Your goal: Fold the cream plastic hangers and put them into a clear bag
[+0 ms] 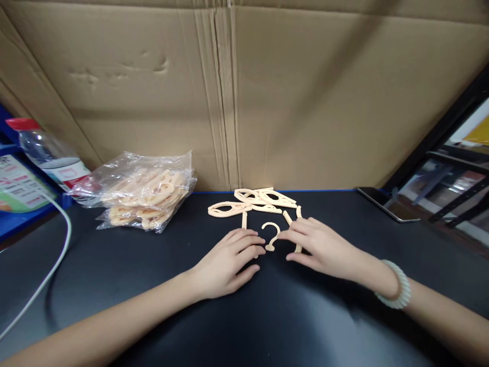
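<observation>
"What are the hands doing?"

"The left hand (pixel 229 261) is palm down, with its fingers a bit bent and a bit apart. The right hand (pixel 320 246) is palm down too, and its thumb sits away from its fingers."

"Are they pinching anything?"

"I can't tell. A pale strip (pixel 244 220) goes under the left hand, and two pale sticks (pixel 287 218) poke out by the right hand. The fingers hide the rest."

"Where's the little hook?"

"The hook (pixel 274 239) lies flat on the black bench (pixel 252 316), right in the gap between the hands."

"Which way does it lie?"

"Its long way runs toward the cardboard (pixel 305 102). The round top is at the far end, and the small flat foot is at the near end."

"Which hand is closer?"

"The right one, I think. One fingertip is at the hook's side, maybe touching. The left fingertips are just beside the foot."

"What's past it?"

"A bunch of pale loopy pieces (pixel 246 206), farther back than both hands."
</observation>
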Demonstrator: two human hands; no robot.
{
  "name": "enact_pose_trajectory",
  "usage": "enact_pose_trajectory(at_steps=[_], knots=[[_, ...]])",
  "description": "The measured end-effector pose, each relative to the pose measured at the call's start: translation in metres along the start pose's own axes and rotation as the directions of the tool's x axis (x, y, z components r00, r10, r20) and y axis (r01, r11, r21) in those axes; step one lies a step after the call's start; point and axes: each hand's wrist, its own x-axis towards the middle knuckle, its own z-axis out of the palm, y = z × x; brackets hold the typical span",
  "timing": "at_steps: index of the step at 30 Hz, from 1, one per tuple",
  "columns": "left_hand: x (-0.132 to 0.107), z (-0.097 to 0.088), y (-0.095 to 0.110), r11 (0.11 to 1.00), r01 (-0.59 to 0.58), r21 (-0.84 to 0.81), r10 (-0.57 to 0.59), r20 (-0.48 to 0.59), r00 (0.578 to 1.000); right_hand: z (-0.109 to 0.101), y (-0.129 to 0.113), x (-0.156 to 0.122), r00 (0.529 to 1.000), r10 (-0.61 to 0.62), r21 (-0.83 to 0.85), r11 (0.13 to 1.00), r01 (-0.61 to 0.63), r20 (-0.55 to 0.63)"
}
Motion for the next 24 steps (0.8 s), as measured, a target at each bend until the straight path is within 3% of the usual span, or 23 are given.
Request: enact_pose_trajectory(at_steps=[4, 8, 11, 14, 18, 24], knots=[[-0.001, 0.002, 0.001, 0.997, 0.073, 0.03, -0.073, -0.016, 0.997, 0.016, -0.014, 0.007, 0.996, -0.08, -0.085, 0.993, 0.076, -0.045], [-0.001, 0.001, -0.004, 0.995, 0.098, 0.026, -0.096, -0.06, 0.994, 0.019, -0.014, 0.008, 0.996, -0.073, -0.078, 0.995, 0.068, -0.059], [-0.002, -0.004, -0.023, 0.977, 0.209, 0.052, -0.2, -0.137, 0.97, 0.012, -0.008, 0.005, 0.996, -0.06, -0.077, 0.996, 0.055, -0.058], [-0.007, -0.012, -0.055, 0.926, 0.359, 0.119, -0.33, -0.211, 0.92, 0.001, 0.0, 0.0, 0.999, -0.006, -0.108, 0.994, 0.002, -0.036], [-0.017, -0.016, -0.089, 0.901, 0.418, 0.113, -0.391, -0.201, 0.898, -0.006, 0.01, -0.004, 0.997, 0.067, -0.099, 0.993, -0.064, 0.033], [-0.016, -0.016, -0.095, 0.906, 0.416, 0.077, -0.403, -0.144, 0.904, 0.0, 0.013, -0.003, 0.997, 0.069, -0.095, 0.993, -0.066, 0.03]])
